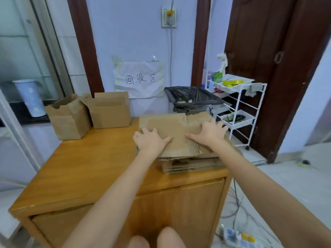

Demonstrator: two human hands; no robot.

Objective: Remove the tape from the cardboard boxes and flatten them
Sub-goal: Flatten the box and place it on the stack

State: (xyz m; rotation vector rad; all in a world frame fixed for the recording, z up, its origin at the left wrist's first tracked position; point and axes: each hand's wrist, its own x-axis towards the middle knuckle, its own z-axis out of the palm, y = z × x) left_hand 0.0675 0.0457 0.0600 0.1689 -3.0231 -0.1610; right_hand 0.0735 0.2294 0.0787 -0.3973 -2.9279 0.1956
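Two hands are pressing down on a stack of flattened boxes (180,145) lying at the right edge of the wooden cabinet top (86,167), toward its far right corner. The left hand (152,141) is lying palm-down with fingers spread wide over the top sheet's left part; the right hand (208,133) is pressing likewise, fingers splayed and slightly arched, on the sheet's right part, gripping nothing. Judging from this, the flattening step is in hand for the uppermost box, which is being squashed onto the pile beneath. Two unflattened boxes are standing at the far left corner: a left box (69,119) and a right box (110,111), touching or nearly so, flaps open. A bin lined with a black bag (193,97) is standing beyond the far edge. The next move probably calls for reaching across to one standing box and checking it for tape, which cannot be made out here.
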